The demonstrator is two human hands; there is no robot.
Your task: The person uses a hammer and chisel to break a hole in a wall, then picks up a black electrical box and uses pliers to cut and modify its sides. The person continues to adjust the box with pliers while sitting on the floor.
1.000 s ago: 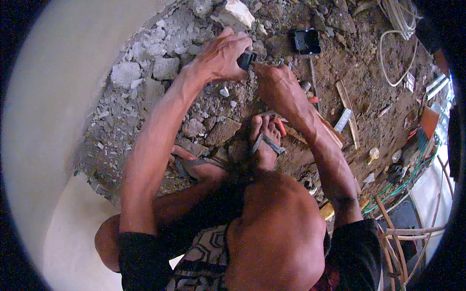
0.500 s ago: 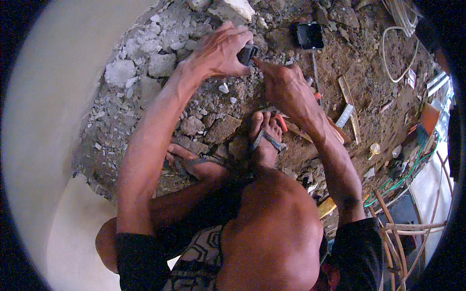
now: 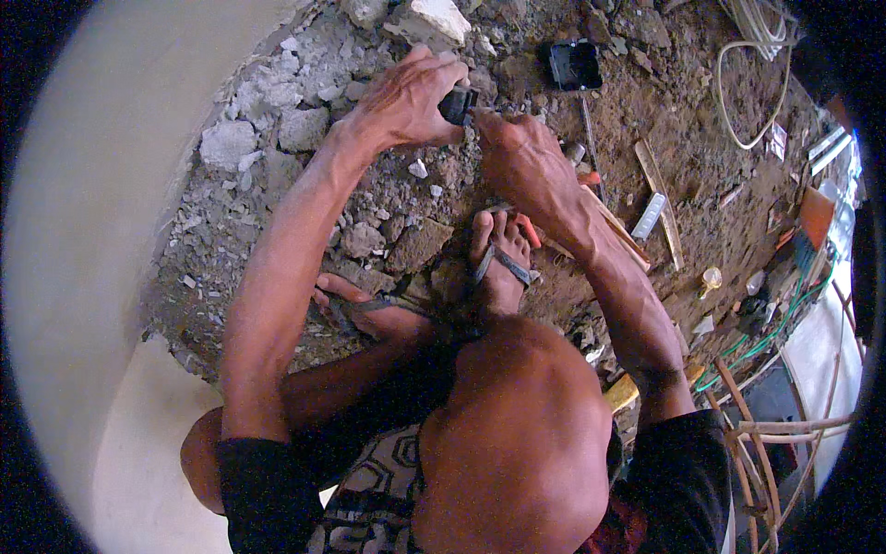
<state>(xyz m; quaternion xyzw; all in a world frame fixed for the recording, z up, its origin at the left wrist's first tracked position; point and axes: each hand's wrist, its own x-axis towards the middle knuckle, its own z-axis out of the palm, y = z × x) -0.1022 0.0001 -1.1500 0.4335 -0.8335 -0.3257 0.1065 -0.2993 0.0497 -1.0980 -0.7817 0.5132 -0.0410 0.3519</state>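
My left hand (image 3: 397, 103) grips a small black box-like piece (image 3: 458, 105) between thumb and fingers, held above the rubble. Its dark hollow side faces my right hand (image 3: 524, 157). That hand is closed, its fingertips right against the piece's right edge; whatever is pinched in them is hidden. Just beyond my right hand, an open black square box (image 3: 575, 65) lies on the soil. A thin grey rod (image 3: 588, 125) runs from near that box toward an orange-red handle (image 3: 589, 178) beside my right wrist.
Grey rubble chunks (image 3: 228, 145) border the pale wall (image 3: 83, 231) on the left. Another orange-red handle (image 3: 528, 231) lies beside my sandalled foot (image 3: 501, 277). Rightward are wood strips (image 3: 657, 189), a pale flat bar (image 3: 649, 215), coiled white cable (image 3: 724, 102) and green cord (image 3: 784, 323).
The whole view has shifted slightly, so things sit a little further left. My right hand has turned a bit at the black piece. My left hand keeps its grip.
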